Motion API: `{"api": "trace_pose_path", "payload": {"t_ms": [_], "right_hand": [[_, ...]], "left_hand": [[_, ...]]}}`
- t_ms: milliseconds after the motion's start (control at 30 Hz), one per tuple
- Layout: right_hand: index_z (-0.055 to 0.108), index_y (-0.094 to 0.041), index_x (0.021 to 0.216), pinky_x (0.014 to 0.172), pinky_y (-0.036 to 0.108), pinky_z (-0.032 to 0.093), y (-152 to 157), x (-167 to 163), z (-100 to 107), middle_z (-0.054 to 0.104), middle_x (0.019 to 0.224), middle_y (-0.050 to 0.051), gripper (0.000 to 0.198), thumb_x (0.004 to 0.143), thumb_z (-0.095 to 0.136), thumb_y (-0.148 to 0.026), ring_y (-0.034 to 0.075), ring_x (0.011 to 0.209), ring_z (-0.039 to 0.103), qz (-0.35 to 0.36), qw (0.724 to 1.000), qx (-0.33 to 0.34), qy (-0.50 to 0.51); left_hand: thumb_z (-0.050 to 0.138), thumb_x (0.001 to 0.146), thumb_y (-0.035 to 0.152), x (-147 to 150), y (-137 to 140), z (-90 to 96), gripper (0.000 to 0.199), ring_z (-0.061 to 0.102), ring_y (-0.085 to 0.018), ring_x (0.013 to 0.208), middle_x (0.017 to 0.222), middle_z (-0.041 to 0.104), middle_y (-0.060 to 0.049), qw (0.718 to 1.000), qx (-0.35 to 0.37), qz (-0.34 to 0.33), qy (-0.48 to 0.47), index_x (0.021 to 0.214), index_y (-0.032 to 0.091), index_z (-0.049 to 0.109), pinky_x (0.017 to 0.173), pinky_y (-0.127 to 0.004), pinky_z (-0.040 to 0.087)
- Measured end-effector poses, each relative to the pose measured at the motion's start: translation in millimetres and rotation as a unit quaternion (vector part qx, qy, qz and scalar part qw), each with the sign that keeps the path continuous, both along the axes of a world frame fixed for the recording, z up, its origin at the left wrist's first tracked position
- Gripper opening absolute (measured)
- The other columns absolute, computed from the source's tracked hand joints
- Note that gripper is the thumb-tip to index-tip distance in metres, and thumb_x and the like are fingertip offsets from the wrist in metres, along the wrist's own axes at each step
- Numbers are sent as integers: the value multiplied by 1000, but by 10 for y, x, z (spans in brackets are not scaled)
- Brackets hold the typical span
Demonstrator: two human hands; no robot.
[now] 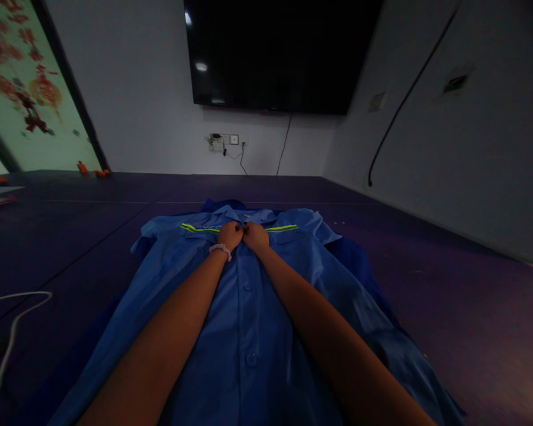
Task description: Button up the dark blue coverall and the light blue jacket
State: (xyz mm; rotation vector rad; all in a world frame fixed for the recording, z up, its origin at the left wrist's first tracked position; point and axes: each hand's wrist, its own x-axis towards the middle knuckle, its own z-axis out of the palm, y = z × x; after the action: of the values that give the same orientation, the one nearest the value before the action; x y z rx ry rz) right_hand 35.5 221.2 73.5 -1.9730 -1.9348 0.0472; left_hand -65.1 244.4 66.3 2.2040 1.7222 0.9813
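A blue button-up work shirt (266,319) lies spread face up, its collar at the far end and a yellow-green stripe across the chest. At the front placket, just under the collar, my left hand (231,234) and my right hand (256,236) meet with fingers closed on the fabric. Whatever sits between the fingertips is too small to make out. Lower on the placket a button (251,360) shows. Round my left wrist is a pale beaded bracelet (221,251). Darker blue cloth (359,266) sticks out from beneath the shirt on both sides.
The shirt rests on a wide dark purple surface (426,278). A white cable (15,325) curls at the left. Beyond are a wall-mounted screen (284,53), wall sockets (234,139) with wires, and small orange objects (82,168) near the glass panel.
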Motion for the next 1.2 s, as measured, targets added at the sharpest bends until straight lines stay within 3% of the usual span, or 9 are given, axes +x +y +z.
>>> {"api": "trace_pose_path", "payload": {"t_ms": [1200], "right_hand": [[60,-19,102,75,27,44,9,4,-20,66,101,10,27,88,40,-31,21,95,61,3,1000,5,-2]], "left_hand": [[50,83,26,6,23,-16,22,61,-17,73,75,68,-7,1000,-5,4,2,77,14,67,63,-25,40]]}}
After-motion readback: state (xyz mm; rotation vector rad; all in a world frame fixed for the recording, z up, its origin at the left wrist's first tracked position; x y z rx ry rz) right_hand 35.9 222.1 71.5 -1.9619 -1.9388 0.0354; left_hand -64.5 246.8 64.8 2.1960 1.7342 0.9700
